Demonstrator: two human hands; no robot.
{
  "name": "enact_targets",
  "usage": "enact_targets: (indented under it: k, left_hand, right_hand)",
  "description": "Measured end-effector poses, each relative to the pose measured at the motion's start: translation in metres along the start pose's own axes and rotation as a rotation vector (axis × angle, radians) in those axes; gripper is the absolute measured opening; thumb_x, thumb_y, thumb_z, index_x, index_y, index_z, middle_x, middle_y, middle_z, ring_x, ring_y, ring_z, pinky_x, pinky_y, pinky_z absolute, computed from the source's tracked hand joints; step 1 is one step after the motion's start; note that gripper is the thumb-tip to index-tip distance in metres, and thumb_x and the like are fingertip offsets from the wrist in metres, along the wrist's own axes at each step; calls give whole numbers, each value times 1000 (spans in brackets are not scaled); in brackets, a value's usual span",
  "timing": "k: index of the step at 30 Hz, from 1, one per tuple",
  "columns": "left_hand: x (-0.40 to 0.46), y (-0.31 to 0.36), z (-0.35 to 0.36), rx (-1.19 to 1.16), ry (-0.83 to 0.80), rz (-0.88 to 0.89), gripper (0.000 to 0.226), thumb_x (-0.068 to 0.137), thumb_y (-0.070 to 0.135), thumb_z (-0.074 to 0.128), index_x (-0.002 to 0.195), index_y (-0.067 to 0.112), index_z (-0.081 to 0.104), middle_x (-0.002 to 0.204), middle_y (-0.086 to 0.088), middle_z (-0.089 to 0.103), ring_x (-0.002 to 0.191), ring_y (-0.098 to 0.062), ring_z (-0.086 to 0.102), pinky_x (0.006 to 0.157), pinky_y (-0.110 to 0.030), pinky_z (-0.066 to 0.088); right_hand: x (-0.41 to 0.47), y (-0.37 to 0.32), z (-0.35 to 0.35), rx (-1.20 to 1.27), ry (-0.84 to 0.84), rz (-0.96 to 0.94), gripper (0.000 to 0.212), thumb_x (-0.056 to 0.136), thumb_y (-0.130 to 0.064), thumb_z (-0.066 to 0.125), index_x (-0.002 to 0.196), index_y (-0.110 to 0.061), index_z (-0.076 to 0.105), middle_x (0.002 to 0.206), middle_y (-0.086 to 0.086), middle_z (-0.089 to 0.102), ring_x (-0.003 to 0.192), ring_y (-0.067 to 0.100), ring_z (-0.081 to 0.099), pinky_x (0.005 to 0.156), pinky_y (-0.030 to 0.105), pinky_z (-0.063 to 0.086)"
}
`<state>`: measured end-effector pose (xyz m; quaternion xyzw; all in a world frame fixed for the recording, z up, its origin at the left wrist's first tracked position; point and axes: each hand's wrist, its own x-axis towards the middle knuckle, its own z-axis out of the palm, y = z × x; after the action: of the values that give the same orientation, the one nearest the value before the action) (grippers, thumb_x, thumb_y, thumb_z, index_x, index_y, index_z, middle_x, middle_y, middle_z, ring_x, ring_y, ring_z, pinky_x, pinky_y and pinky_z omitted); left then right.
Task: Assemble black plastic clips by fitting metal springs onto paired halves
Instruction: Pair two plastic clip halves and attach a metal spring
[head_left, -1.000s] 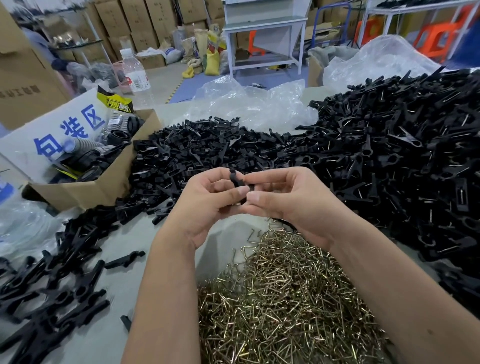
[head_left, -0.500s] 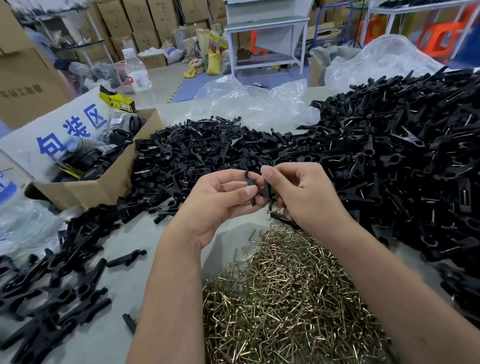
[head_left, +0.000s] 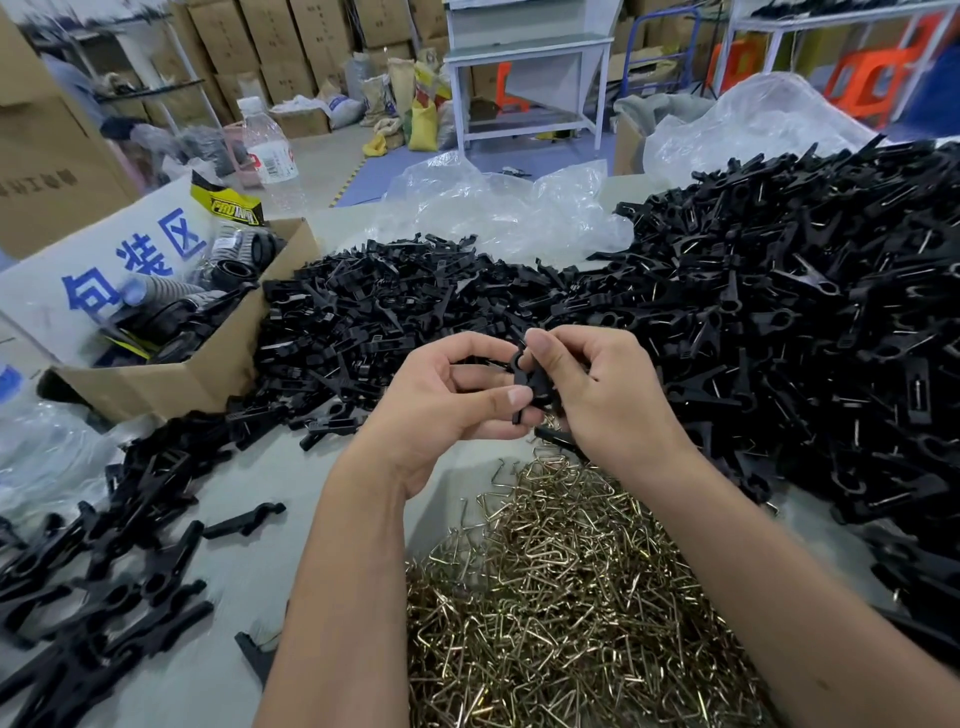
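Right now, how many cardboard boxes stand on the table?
1: the open box at the far left, beside the pile of clip halves. Others may be hidden outside the view.

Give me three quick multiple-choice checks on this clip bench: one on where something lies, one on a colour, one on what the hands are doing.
1. Where does the pile of metal springs lie?
A. Inside the cardboard box
B. On the table near the person, between the forearms
C. On the white shelf at the back

2. What colour are the loose clip halves heaped on the table?
A. Black
B. Orange
C. White

3. What are the hands doing?
A. Both rest flat on the table
B. Only one hand holds anything
C. The left hand and right hand both pinch the black clip piece between them

Answers: 1 B, the brassy wire heap sits close under the arms. 2 A, every loose half in the heap is black. 3 C, fingers of both hands are curled round the piece above the springs.
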<state>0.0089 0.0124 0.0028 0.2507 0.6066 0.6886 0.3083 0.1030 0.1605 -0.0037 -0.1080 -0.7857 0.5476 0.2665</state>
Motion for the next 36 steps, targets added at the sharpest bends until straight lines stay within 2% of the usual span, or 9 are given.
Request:
enact_targets:
  k: [7,11,13,18,22,27,30,33,36]
  left_hand:
    - [0,0,0,7,4,6,44,71,8,84,111,8,67,87,-15,73,83,-39,76,73,-38,64]
    - [0,0,-2,35,26,2,47,71,8,86,115,9,69,80,-7,72,83,-40,77,70,-36,63]
    - [-1,1,-3,47,45,7,51,68,11,87,116,11,69,78,-4,73,82,-38,77,69,-35,63]
    - [-1,1,-5,52,74,33,56,65,13,89,117,15,69,78,-5,73,75,-28,77,66,-31,61]
    - [-1,0,-7,28,83,49,55,66,11,90,117,16,70,78,-3,71,74,-28,76,64,-28,60]
    - [-1,0,-7,-1,83,63,54,69,10,88,118,12,67,86,-12,75,78,-35,77,61,-26,59]
    - [-1,1,-7,0,87,61,53,69,10,89,118,12,67,88,-17,74,76,-34,77,59,-25,58]
    - [0,0,-6,-9,96,70,50,68,9,89,114,14,69,86,-14,73,75,-35,77,60,-26,59]
    - [1,-1,-6,-11,80,81,45,70,6,88,111,14,72,84,-11,73,79,-40,77,61,-29,61]
  right_hand:
    - [0,0,0,-23,62,-9,37,107,-35,54,83,-13,71,54,-9,57,46,4,47,50,24,37]
    - [1,2,1,-37,-22,-14,31,106,-31,58,88,-12,74,59,2,63,47,11,48,45,32,38]
    - [2,5,-1,-30,-97,-4,26,107,-28,58,92,-16,75,55,-5,57,48,12,46,44,32,36]
    - [4,9,-3,-31,-193,-42,25,108,-20,52,95,-12,72,56,-15,54,48,2,41,45,19,32]
    - [5,5,-3,-45,-212,-64,27,108,-13,50,102,-16,75,86,-7,63,60,-2,53,54,13,38]
    - [1,-5,-5,-24,-265,-88,31,107,-3,47,106,-10,77,98,6,66,79,-6,62,70,4,46]
    - [1,-5,-6,-14,-278,-58,29,107,-4,49,109,-10,77,94,2,71,79,-3,65,70,8,48]
    - [2,0,-6,48,-193,-10,22,104,-8,60,120,-11,74,81,-6,71,62,-2,62,58,12,47]
    - [2,3,-6,129,-100,24,5,98,-11,70,101,-11,74,65,-15,65,51,-1,57,49,13,44]
